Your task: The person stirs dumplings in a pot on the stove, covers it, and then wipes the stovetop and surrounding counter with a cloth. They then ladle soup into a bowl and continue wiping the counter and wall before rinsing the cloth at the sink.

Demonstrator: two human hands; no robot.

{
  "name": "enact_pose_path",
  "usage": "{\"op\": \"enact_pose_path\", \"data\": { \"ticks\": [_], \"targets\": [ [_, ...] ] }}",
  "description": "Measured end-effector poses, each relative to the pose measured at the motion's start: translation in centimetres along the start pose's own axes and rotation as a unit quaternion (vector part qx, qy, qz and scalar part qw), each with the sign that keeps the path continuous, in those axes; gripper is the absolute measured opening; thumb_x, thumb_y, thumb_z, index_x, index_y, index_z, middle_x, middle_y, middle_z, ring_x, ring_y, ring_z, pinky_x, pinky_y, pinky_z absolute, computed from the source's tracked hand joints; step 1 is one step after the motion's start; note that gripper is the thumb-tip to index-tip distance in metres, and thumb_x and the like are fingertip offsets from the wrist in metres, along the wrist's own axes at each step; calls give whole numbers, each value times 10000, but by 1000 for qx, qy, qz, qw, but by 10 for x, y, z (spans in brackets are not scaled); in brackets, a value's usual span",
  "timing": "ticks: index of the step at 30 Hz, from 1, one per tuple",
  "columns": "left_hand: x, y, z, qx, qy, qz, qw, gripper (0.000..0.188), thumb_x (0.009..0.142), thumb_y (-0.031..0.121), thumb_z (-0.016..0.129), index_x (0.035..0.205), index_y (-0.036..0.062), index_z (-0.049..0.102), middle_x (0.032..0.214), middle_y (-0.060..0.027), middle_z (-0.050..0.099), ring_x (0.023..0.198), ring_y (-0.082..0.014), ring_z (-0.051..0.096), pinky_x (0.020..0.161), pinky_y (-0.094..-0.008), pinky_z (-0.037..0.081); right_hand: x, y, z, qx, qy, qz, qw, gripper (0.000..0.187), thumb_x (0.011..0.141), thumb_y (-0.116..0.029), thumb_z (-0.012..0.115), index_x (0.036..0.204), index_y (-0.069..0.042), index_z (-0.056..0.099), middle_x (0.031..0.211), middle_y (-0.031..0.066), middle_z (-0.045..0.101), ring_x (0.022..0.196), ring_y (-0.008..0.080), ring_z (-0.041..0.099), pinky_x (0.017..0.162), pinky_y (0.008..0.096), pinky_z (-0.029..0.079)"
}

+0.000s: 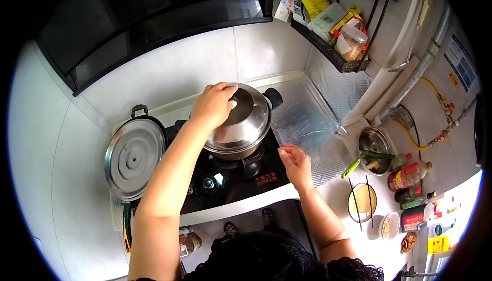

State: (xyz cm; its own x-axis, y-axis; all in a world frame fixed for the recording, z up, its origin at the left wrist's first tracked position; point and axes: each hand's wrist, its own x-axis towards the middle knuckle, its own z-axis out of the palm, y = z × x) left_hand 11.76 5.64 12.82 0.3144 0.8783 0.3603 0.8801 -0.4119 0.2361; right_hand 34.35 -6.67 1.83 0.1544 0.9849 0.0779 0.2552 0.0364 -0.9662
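On the stove's right burner stands a pot [238,154] under a domed metal lid [249,127] with a dark round centre. My left hand [212,105] reaches over it, fingers closed at the top of the lid; the knob itself is hidden under them. The lid sits on the pot's rim. A black side handle [273,97] juts out at the far right. My right hand [296,165] hovers by the stove's right edge, its fingers curled together, with nothing visible in them. Below the pot lies the black glass cooktop [233,188].
A second lidded pan [134,155] stands on the left. On the right counter are a steel bowl [385,140] with a green-handled tool [351,168], a round bowl with chopsticks [353,209], a small white dish [382,227] and several bottles [410,176]. Foil [302,117] covers the corner.
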Motion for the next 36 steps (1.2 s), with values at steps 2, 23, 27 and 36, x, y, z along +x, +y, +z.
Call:
{"op": "enact_pose_path", "data": {
  "ticks": [2, 23, 27, 36],
  "targets": [
    [14, -2, 5, 30, -90, -19, 995, 372, 834, 169, 631, 1205, 165, 605, 1234, -73, 568, 1142, -289, 506, 965, -383, 437, -2, -6, -2, 194, -36, 84, 977, 340, 947, -273, 513, 1133, 2, 587, 1249, 164, 546, 1135, 281, 528, 968, 374, 397],
    [31, -46, -40, -350, -11, -79, 933, 369, 861, 81, 607, 1222, 19, 562, 1015, -85, 633, 847, -145, 607, 746, -275, 492, -25, 12, -44, 555, -68, 195, 806, 613, 981, -446, 343, 1317, 65, 396, 1334, 223, 465, 1214, 316, 483, 1029, 395, 370],
    [11, -50, -57, -536, 70, -208, 815, 368, 887, 130, 573, 1237, 24, 535, 988, -66, 643, 820, -143, 617, 749, -291, 508, -32, 23, -46, 550, -44, 228, 802, 557, 978, -431, 359, 1241, 46, 476, 1244, 219, 539, 1151, 322, 528, 1000, 419, 403],
    [-68, -94, -24, -827, 120, -254, 487, 314, 890, -9, 509, 1202, -41, 500, 1230, -179, 537, 1118, -310, 545, 988, -449, 472, -72, 55, -70, 526, -38, 233, 817, 287, 963, -248, 477, 1018, 13, 582, 957, 140, 638, 885, 233, 621, 855, 362, 498]
  ]
}}
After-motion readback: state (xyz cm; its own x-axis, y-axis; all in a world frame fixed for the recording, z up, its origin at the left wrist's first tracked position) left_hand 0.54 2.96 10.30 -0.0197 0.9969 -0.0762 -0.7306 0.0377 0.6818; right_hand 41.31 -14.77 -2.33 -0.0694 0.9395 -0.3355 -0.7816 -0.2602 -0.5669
